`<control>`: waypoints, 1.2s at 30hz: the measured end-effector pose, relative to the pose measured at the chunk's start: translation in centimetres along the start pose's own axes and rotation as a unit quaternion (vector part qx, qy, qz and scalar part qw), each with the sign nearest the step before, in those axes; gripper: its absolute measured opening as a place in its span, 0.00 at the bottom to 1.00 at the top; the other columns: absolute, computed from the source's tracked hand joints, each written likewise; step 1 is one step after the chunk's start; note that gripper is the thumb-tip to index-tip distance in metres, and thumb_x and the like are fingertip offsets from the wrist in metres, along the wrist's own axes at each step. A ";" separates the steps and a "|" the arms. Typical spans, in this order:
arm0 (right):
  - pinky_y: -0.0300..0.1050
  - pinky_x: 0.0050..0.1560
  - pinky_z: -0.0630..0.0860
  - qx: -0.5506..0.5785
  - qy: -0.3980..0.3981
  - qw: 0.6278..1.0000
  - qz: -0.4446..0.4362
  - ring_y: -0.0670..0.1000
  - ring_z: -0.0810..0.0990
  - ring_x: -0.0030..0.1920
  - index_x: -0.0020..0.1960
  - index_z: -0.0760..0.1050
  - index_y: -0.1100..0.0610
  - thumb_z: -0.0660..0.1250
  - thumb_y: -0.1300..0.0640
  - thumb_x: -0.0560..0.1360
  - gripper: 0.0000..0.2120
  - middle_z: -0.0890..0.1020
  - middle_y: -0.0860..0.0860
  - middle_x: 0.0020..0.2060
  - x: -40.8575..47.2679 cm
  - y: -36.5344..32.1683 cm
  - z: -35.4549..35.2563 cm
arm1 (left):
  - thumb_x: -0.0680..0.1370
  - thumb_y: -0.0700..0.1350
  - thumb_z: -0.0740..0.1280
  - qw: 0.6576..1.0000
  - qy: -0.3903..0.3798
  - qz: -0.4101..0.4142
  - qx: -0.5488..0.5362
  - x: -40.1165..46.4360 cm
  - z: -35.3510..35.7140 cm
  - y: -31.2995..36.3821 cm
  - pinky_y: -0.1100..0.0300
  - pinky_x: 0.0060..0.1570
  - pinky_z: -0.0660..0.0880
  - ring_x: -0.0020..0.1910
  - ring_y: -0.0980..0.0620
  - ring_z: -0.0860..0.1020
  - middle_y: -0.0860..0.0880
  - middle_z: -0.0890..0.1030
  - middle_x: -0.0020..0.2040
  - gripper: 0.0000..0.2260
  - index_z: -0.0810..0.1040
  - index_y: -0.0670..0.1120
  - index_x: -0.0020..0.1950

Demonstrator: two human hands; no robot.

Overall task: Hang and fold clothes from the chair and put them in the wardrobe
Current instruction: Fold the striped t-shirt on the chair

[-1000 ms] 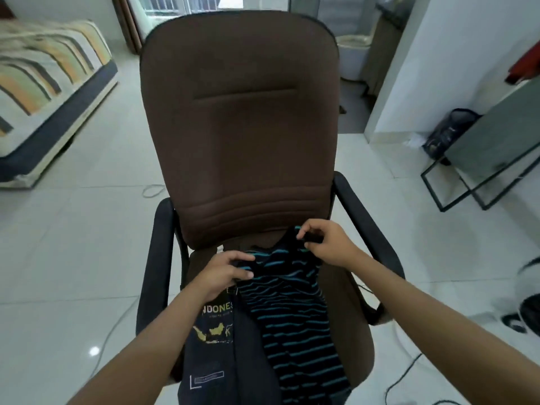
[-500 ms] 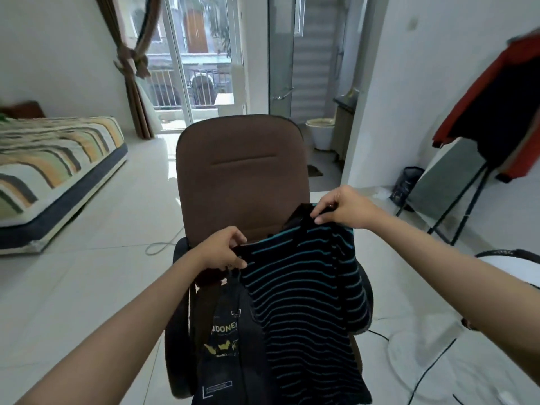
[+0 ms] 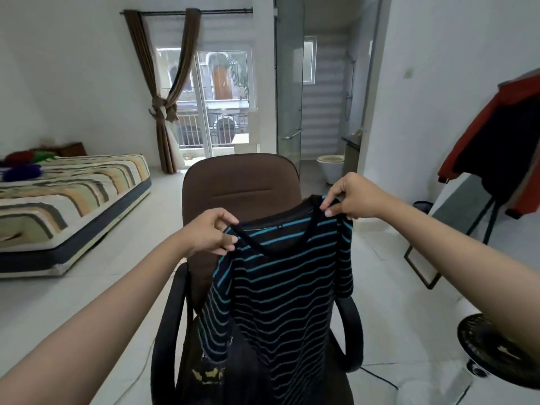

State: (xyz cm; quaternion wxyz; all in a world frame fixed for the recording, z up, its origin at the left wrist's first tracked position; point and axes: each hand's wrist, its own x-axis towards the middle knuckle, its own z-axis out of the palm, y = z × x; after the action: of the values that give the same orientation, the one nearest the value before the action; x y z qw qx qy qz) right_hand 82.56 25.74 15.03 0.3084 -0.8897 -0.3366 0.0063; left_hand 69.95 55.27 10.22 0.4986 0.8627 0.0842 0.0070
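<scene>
We hold the striped shirt (image 3: 280,287) up by its shoulders, in front of the brown chair (image 3: 239,182). Left hand (image 3: 209,233) and right hand (image 3: 349,197) both pinch the neckline edge, fingers clenched on fabric. A second dark garment (image 3: 204,372), possibly a printed tee, lies on the seat. We should level both shoulders and let the hem hang free before folding.
</scene>
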 end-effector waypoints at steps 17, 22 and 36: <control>0.43 0.48 0.80 -0.089 0.023 0.994 -0.066 0.48 0.84 0.43 0.42 0.82 0.50 0.71 0.63 0.72 0.08 0.80 0.43 0.44 -3.4 0.4 -5.8 | 0.73 0.33 0.68 0.958 0.176 0.073 0.212 -1.2 3.7 4.6 0.62 0.46 0.74 0.43 0.54 0.79 0.51 0.83 0.41 0.11 0.83 0.49 0.38; 0.53 0.60 0.75 -0.176 -0.012 0.980 -0.092 0.56 0.77 0.59 0.47 0.81 0.45 0.64 0.66 0.76 0.16 0.79 0.47 0.52 -3.6 1.5 -6.2 | 0.72 0.31 0.68 0.965 0.217 0.124 0.074 -1.9 5.2 6.2 0.66 0.42 0.74 0.41 0.56 0.80 0.51 0.83 0.40 0.12 0.84 0.47 0.41; 0.36 0.41 0.76 0.022 0.052 0.992 -0.110 0.38 0.79 0.35 0.43 0.82 0.48 0.70 0.69 0.71 0.15 0.82 0.45 0.42 -5.2 1.5 -7.3 | 0.74 0.28 0.65 0.971 0.213 0.102 -0.036 -4.6 4.1 10.7 0.68 0.31 0.77 0.35 0.52 0.80 0.46 0.79 0.36 0.10 0.81 0.40 0.42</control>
State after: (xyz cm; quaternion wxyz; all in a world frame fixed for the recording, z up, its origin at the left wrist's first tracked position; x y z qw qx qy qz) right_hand 80.98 17.74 19.09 0.3438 -0.8395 -0.4155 -0.0668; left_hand 67.27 45.78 17.68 0.4963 0.8269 0.0997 0.2450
